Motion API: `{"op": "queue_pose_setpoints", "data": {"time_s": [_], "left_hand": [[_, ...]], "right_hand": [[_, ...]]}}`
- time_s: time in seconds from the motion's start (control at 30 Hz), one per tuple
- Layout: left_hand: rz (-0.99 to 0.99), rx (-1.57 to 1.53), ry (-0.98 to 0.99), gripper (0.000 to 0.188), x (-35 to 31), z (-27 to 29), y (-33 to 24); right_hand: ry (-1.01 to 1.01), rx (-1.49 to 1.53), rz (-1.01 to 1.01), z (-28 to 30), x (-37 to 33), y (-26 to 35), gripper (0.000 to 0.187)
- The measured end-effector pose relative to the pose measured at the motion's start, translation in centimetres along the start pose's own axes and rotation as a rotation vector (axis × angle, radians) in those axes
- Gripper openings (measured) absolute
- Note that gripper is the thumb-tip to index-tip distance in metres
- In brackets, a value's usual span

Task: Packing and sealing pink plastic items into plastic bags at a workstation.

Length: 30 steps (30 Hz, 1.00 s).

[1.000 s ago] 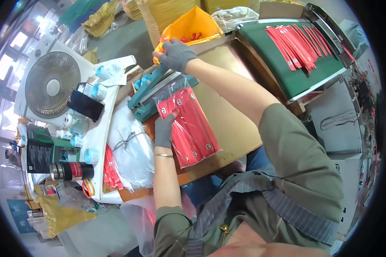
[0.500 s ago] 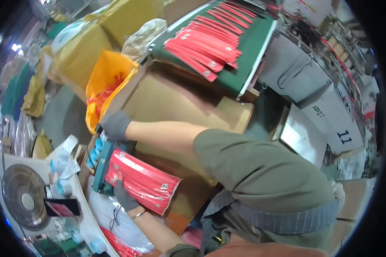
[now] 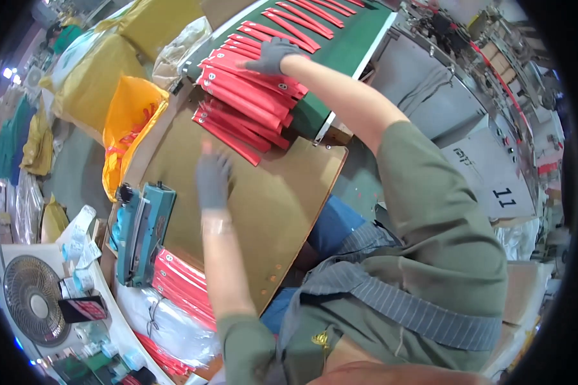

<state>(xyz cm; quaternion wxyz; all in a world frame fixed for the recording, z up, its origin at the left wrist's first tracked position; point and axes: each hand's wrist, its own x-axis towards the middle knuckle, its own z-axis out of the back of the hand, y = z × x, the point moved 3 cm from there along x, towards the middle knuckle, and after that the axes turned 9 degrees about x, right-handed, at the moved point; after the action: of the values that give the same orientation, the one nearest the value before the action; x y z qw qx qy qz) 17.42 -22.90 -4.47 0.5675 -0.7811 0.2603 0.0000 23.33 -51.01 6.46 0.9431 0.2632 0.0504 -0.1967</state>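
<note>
Flat red strips with small round marks [image 3: 244, 96] lie in an overlapping heap across the edge of a green conveyor belt [image 3: 359, 48]. On top of that heap rests my right hand [image 3: 273, 56], in a grey glove with bare fingertips, its fingers apart. My gloved left hand [image 3: 213, 179] is over the brown board [image 3: 257, 221], just short of the nearest strips; motion smears its fingers. Left of the board stands a long blue-green bench device [image 3: 149, 234]. A clear bag of red strips [image 3: 183, 285] lies against its near end, partly behind my left forearm.
An orange sack [image 3: 125, 128] with red pieces inside stands past the device. A fan [image 3: 35, 298] and a phone [image 3: 83, 309] are at the left. Clear plastic bags [image 3: 167, 324] lie at the near left. A grey machine cabinet [image 3: 488, 167] is on the right.
Both hands have left the bag and the device; my right hand has gone to the belt, my left over the board. The bag now lies lower. Red strips have slid onto the board.
</note>
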Motion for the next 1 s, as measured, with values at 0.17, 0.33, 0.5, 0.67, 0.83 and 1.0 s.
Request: {"op": "queue_pose_setpoints", "data": {"time_s": [0.17,0.33,0.5,0.67,0.83,1.0], "left_hand": [[0.062,-0.319,0.051,0.066,6.3,-9.5,-1.7],[-0.033,-0.027,-0.300,0.052,-1.6,-5.6,-3.5],[-0.190,0.109,-0.546,0.041,-10.6,2.4,-3.7],[-0.033,0.921,-0.689,0.038,-14.1,8.3,1.4],[0.050,0.345,-0.638,0.020,-15.5,12.5,4.8],[-0.002,0.697,-0.668,0.024,-17.3,12.2,4.4]], "right_hand": [[-0.211,0.015,0.424,-6.6,-5.1,4.8,0.060],[0.265,0.484,0.394,-11.3,-9.5,7.2,0.056],[0.834,1.561,0.098,-18.6,-16.1,11.8,0.045],[0.926,1.158,-0.045,-26.6,-16.6,10.3,0.046],[0.241,0.557,0.297,-21.4,-17.5,9.1,0.057],[0.078,0.546,0.374,-18.7,-17.5,5.1,0.050]]}}
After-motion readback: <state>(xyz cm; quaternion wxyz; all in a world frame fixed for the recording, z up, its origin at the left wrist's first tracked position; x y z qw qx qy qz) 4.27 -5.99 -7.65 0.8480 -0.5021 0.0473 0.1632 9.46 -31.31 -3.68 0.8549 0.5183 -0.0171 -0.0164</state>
